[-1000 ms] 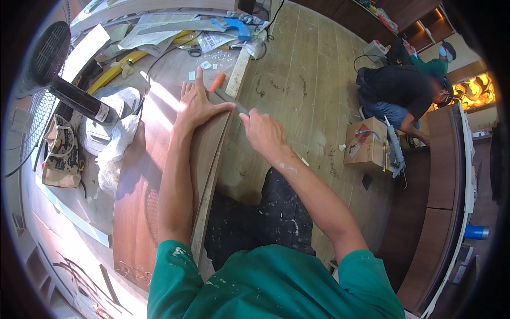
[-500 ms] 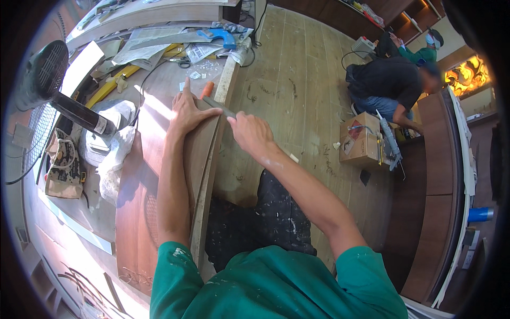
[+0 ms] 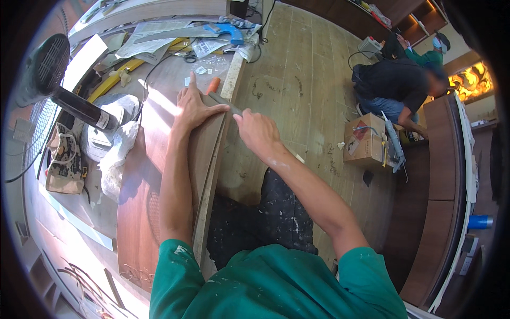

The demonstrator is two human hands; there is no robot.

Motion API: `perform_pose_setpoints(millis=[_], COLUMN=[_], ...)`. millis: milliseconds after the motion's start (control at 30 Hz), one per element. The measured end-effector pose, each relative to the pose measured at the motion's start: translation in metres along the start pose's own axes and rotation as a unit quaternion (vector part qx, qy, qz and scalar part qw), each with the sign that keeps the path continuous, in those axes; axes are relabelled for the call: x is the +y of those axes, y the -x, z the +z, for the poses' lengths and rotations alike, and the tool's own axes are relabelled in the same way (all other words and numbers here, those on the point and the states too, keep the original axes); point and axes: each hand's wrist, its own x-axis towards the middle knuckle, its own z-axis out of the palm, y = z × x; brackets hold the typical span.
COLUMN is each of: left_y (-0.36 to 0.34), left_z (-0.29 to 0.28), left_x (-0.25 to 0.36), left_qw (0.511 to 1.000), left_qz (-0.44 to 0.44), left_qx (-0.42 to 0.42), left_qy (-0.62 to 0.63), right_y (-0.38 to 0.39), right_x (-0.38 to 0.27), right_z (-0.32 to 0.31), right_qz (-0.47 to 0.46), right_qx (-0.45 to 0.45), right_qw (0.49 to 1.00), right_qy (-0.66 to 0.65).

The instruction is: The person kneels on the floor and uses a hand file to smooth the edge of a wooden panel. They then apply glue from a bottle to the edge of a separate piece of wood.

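A long brown wood-grain panel point(image 3: 139, 226) lies along the bench edge, with a narrower brown board point(image 3: 204, 143) on top. My left hand point(image 3: 194, 108) lies on the board's far end, index finger stretched forward and thumb out sideways to the grey bar. In my right hand point(image 3: 258, 129), closed just off the bench edge, is a flat grey bar that looks like a file point(image 3: 226, 102), slanting across the board's edge. A pale tip shows beyond my right wrist. An orange handle point(image 3: 213, 85) sits by the bar's far end; whether they join is unclear.
A blue-handled handsaw point(image 3: 228, 33) lies on newspaper at the bench's far end, near scissors point(image 3: 189, 57). At left are a black lamp-like device point(image 3: 79, 110) and a camouflage pouch point(image 3: 65, 165). A cardboard box point(image 3: 364, 141) and a crouching person point(image 3: 396, 82) are at right.
The whole view has shifted slightly, so the bench and room sit a little further right. Both hands keep nearly the same pose, the right still gripping the file.
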Motion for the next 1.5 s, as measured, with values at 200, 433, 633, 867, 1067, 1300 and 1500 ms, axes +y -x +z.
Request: perform_pose_setpoints(millis=[200, 433, 633, 867, 1067, 1300, 1500], left_y=[-0.008, -0.005, -0.008, -0.004, -0.006, -0.002, 0.006], left_z=[0.008, 0.007, 0.006, 0.004, 0.011, 0.007, 0.022], left_x=[-0.011, -0.004, -0.010, -0.009, -0.012, -0.010, 0.016], left_qw=[0.999, 1.000, 0.998, 0.999, 1.000, 0.998, 0.980], left_qz=[-0.011, 0.004, -0.028, 0.004, 0.006, 0.042, 0.194], left_qx=[0.000, -0.004, -0.017, 0.000, 0.014, 0.036, 0.029], left_qy=[0.048, -0.025, 0.056, 0.032, 0.003, 0.001, 0.010], right_y=[-0.023, -0.005, -0.025, -0.002, -0.051, 0.004, 0.095], right_x=[-0.005, 0.000, -0.009, -0.001, 0.008, 0.038, 0.083], right_z=[0.003, 0.000, 0.001, 0.001, 0.008, -0.039, -0.028], right_qz=[-0.011, 0.026, -0.012, 0.006, 0.021, 0.043, 0.101], right_qx=[-0.003, -0.010, -0.010, -0.017, 0.014, 0.033, -0.001], right_qw=[1.000, 0.999, 1.000, 1.000, 0.999, 0.996, 0.962], right_qy=[-0.008, -0.016, -0.025, -0.017, -0.029, -0.066, -0.255])
